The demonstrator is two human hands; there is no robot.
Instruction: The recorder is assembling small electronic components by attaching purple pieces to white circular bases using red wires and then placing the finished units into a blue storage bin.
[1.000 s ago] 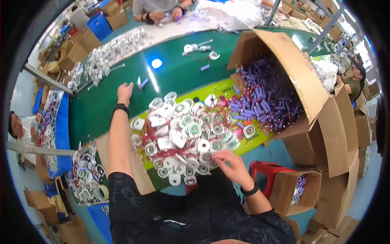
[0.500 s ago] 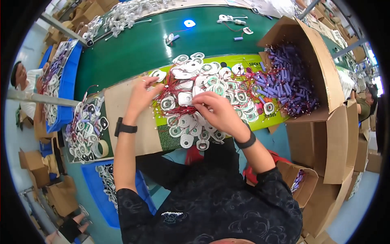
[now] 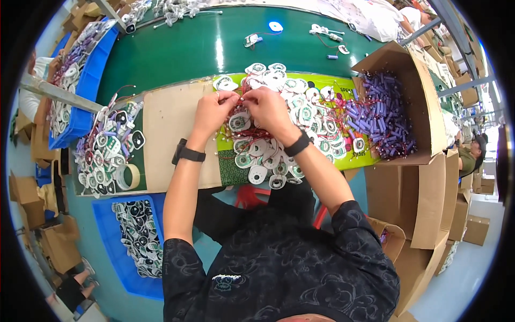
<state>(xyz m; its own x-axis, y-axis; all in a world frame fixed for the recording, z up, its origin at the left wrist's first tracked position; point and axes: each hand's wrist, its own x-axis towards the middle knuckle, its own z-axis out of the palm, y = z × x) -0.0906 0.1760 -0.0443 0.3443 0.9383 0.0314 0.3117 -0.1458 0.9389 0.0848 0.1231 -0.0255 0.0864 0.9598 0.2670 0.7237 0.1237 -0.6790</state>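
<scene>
My left hand (image 3: 213, 114) and my right hand (image 3: 268, 111) meet fingertip to fingertip over the left part of a heap of round white parts with circuit boards (image 3: 306, 114). Each pinches with thumb and forefinger at thin red wires (image 3: 233, 111); the exact wire ends are too small to make out. White round pieces with red leads lie just below and right of my fingers. One white part (image 3: 225, 83) rests just beyond my left fingertips. The heap sits on a lime-green sheet (image 3: 343, 83) and spills over its near edge.
Right of the heap, a tipped cardboard box (image 3: 426, 102) holds many purple battery cells (image 3: 383, 115). A brown cardboard sheet (image 3: 169, 129) lies left, beside more parts and a tape roll (image 3: 129, 176). Blue bins (image 3: 110, 236) stand low left. A lit unit (image 3: 275, 27) glows on the green surface.
My hands have come together; the left moved right and the right drew in toward it, both now pinching. The view has shifted slightly.
</scene>
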